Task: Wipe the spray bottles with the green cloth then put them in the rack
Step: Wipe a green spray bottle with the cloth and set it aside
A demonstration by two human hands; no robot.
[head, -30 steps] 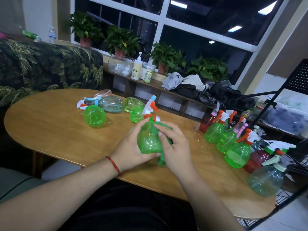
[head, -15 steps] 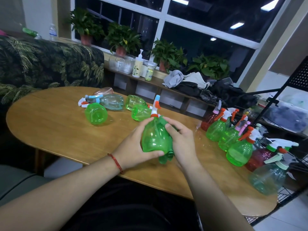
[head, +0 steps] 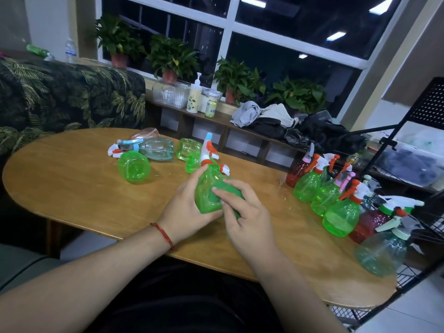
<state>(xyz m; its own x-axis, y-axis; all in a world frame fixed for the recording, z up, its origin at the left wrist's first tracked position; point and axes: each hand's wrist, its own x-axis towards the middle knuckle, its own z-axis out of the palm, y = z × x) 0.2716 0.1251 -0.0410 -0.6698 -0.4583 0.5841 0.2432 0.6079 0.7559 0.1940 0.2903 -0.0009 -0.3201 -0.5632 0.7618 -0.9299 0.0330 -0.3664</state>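
Observation:
My left hand grips a green spray bottle with a white, orange and blue trigger head, held upright above the wooden table. My right hand presses the green cloth against the bottle's right side; most of the cloth is hidden under my fingers. Several bottles lie on their sides at the back of the table, among them a green one and a clear bluish one. A row of upright green, red and clear bottles stands at the right, beside the black wire rack.
A leaf-patterned sofa stands at the left behind the table. A low shelf under the window carries potted plants, jars and piled clothes. The rack's black frame rises at the right edge.
My right hand has slid the cloth along the bottle's side while the left hand turned the bottle slightly. The bottles on the table have not moved.

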